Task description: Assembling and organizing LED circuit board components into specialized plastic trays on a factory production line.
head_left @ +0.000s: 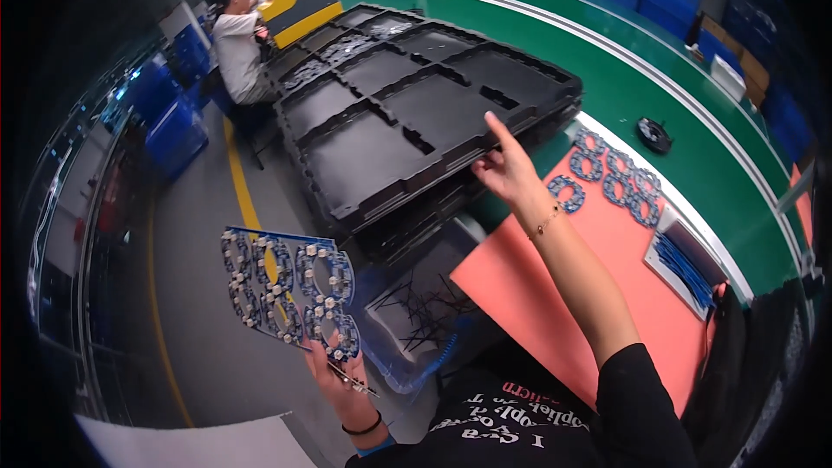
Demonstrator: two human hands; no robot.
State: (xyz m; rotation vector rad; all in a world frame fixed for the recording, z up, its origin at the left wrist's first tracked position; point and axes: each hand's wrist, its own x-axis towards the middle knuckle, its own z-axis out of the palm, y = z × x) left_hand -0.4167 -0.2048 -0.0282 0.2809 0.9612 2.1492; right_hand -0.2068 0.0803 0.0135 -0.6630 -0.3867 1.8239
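My left hand (336, 381) grips the lower edge of a blue panel of joined ring-shaped circuit boards (316, 295), dotted with white parts, and holds it tilted above the floor. A thin metal piece (354, 379) lies along the same hand; its kind is not clear. My right arm reaches forward to a large black compartment tray (416, 117). There my right hand (507, 165) is at the near edge, one digit stretched over the rim and the others curled by its side. The tray's near compartments are bare; several farther ones hold small boards (347, 48).
Several ring boards (617, 178) lie on an orange mat (537, 295) at right, near a box of blue strips (680, 264). A black round part (654, 134) sits on the green conveyor (555, 52). Below is a bin of dark scraps (416, 316). A person (243, 43) sits far left.
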